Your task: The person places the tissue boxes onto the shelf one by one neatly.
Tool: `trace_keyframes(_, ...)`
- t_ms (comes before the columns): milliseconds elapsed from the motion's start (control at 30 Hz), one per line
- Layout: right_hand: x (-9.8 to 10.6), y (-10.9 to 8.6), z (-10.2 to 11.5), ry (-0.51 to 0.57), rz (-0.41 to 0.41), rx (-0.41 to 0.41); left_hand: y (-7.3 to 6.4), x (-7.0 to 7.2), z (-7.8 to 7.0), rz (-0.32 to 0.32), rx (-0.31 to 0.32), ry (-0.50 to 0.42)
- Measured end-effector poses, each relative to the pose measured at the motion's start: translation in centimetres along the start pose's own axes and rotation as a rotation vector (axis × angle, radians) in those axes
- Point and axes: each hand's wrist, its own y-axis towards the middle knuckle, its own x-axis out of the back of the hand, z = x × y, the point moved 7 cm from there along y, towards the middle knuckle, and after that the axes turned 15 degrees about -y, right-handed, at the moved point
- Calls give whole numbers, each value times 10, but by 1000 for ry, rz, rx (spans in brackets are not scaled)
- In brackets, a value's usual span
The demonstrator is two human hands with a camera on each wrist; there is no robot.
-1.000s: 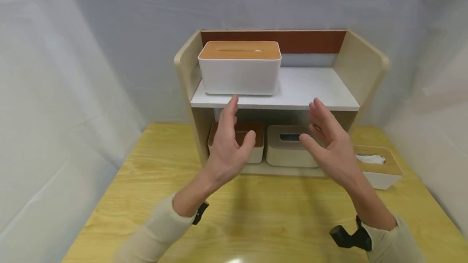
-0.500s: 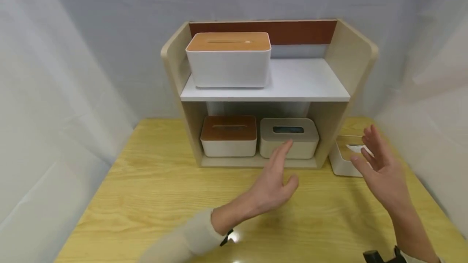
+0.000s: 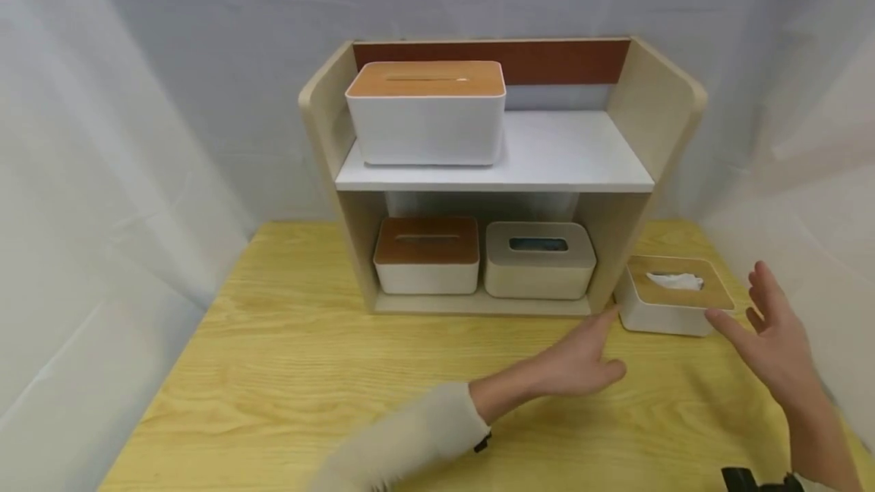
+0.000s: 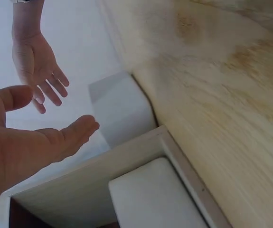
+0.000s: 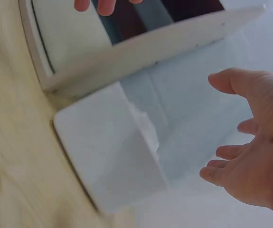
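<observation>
A white tissue box point(image 3: 659, 317) with a light wood lid and a tissue poking from its slot stands on the table, right of the shelf. My left hand point(image 3: 577, 359) is in front of the shelf's lower right corner, fingers extended toward the box's left side. On the box's other side my right hand point(image 3: 779, 340) is raised with its fingers spread and thumb out. Neither hand holds anything. In the right wrist view the white box point(image 5: 108, 152) shows its end, with my right hand point(image 5: 255, 142) apart from it. The left wrist view shows both hands near the box point(image 4: 122, 107).
A two-tier shelf point(image 3: 567, 150) stands on the wooden table point(image 3: 287, 370). On its upper left sits a large white box point(image 3: 427, 127) with a wood lid. Below are a brown-lidded box point(image 3: 427, 275) and a grey-lidded box point(image 3: 540, 279). White sheeting point(image 3: 807, 196) hangs close on the right.
Both hands have moved right and downward, from before the shelf to either side of the tissue box at the right. The head view has shifted slightly. No box has moved.
</observation>
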Motion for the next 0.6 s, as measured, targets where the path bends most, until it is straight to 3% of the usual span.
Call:
trace_keyframes(133,-4,4,-25,-14,69,-63,23,-13,10,46,49,-4)
trace_keyframes(367,-22,10,-64,16,289,-203,48,-24,26,3,173,-90)
trace_keyframes(500,-33,17,-71,85,368,-213,55,-27,30,-32,200,-157)
trace_keyframes(600,-37,22,-72,130,369,-187,62,-28,31,-73,202,-187)
